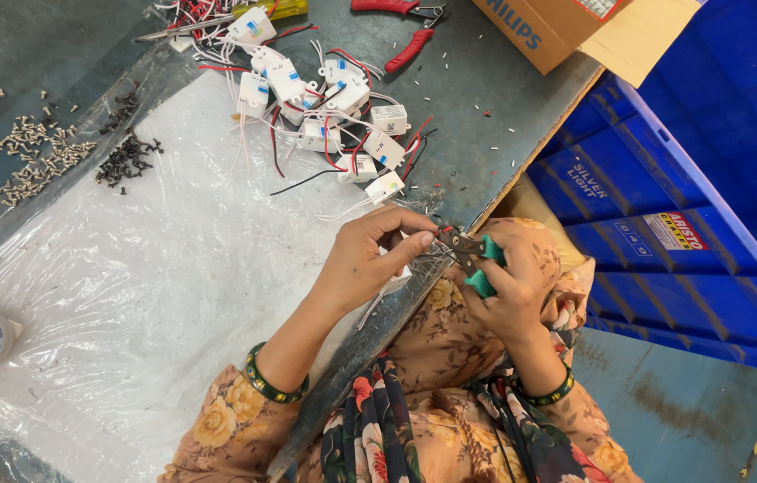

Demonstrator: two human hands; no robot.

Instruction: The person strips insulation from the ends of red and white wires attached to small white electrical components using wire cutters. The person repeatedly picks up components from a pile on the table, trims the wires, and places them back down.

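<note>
A brown cardboard box (550, 27) sits at the table's far edge, cut off by the frame, so I cannot see inside. Blue crates (665, 206) stand beside the table, their contents hidden. My left hand (362, 259) pinches a small white part (394, 281) with thin wires, mostly covered by my fingers. My right hand (508, 291) is closed around green-handled pliers (477, 259), whose tips meet the wires. More white parts (325, 98) lie heaped on the plastic sheet (146, 295).

Grey worktable (486, 134) beside blue crates (665, 224), concrete floor (692, 420).
</note>
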